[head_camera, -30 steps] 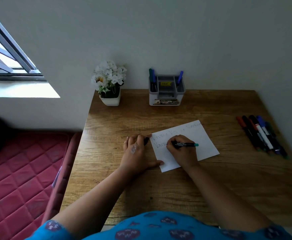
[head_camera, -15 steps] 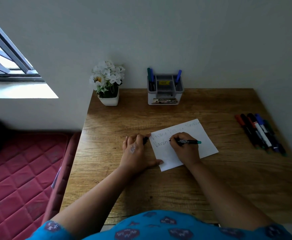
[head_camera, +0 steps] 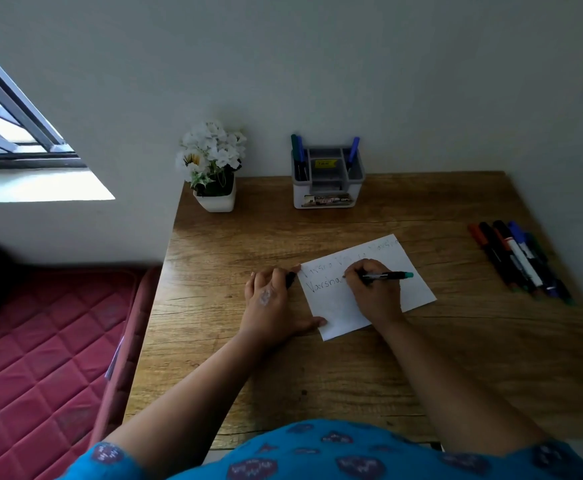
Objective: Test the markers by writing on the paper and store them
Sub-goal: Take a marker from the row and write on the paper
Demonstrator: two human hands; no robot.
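White paper (head_camera: 406, 271) lies angled at mid-desk on the wooden table (head_camera: 421, 358), two lines of handwriting on it. Right hand (head_camera: 374, 292) pinches a black marker with teal end (head_camera: 385, 275), tip on the second line. Left hand (head_camera: 271, 304) rests palm down at the sheet's left edge, thumb stretched to the lower corner, fingers curled over a dark cap (head_camera: 290, 279) (probably the marker's). Loose markers (head_camera: 520, 259) lie in a row at the table's right edge. Grey organizer (head_camera: 328, 188) at the back holds blue pens beside a white flower pot (head_camera: 215, 199).
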